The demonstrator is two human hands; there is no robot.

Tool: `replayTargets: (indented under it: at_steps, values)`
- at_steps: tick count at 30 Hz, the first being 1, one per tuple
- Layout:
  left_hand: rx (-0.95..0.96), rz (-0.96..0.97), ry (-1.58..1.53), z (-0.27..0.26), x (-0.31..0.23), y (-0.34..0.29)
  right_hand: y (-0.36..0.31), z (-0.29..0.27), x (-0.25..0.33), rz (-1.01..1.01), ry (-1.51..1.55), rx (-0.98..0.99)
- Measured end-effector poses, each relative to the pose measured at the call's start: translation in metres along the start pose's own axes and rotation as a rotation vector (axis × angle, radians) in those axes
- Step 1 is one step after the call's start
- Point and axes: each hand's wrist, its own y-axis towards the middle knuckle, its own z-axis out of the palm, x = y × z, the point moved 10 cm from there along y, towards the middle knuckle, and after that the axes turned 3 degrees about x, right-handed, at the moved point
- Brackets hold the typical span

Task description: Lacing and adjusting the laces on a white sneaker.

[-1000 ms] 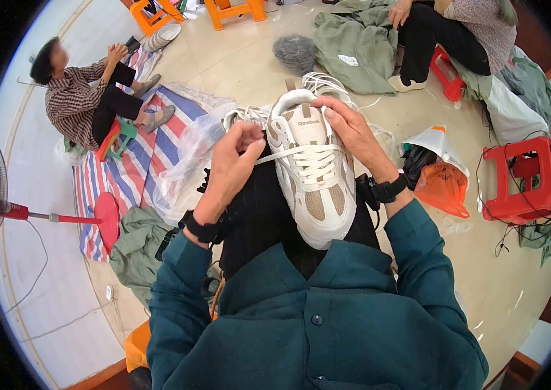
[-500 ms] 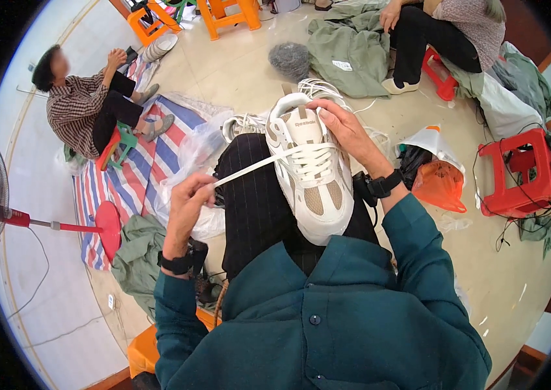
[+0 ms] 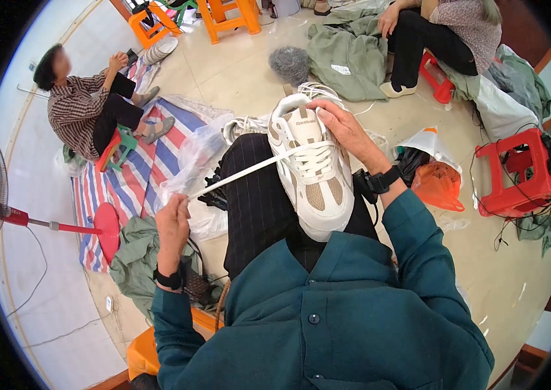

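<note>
A white and beige sneaker [image 3: 318,172] rests on my lap, toe toward me. My right hand [image 3: 342,130] grips its collar and tongue on the right side, thumb on top. A flat white shoelace [image 3: 236,175] runs taut from the upper eyelets out to the left. Its far end is pinched in the closed fingers of my left hand [image 3: 175,224], held out beyond my left knee. The lower rows of lace cross the shoe in place. Loose white laces [image 3: 324,92] lie just past the heel, beside another white shoe [image 3: 243,127] partly hidden behind my knee.
A red stool [image 3: 516,172] with black cables and an orange plastic bag [image 3: 436,185] stand to the right. A red-based fan [image 3: 103,231] is at the left near a striped sheet [image 3: 103,195]. Two people sit farther off; green cloth [image 3: 347,58] lies near one.
My left hand has moved farther left and slightly down, drawing out a longer length of lace. The right hand and sneaker have stayed nearly still.
</note>
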Motion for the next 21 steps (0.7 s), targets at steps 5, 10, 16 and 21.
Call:
replayTargets:
  at_steps: [5,10,16,21]
  values:
    - [-0.183,0.122,0.262,-0.031,-0.006,0.031,0.002,0.002,0.002,0.006,-0.004,-0.006]
    - [-0.185,0.111,0.397,-0.040,-0.009,0.040,0.002,-0.001,-0.001,0.014,-0.048,-0.025]
    - [-0.199,0.131,0.478,-0.046,-0.009,0.037,0.000,-0.003,-0.001,0.030,-0.119,-0.024]
    - [-0.220,0.101,0.478,-0.045,0.002,0.031,0.001,0.000,-0.001,0.023,-0.098,-0.016]
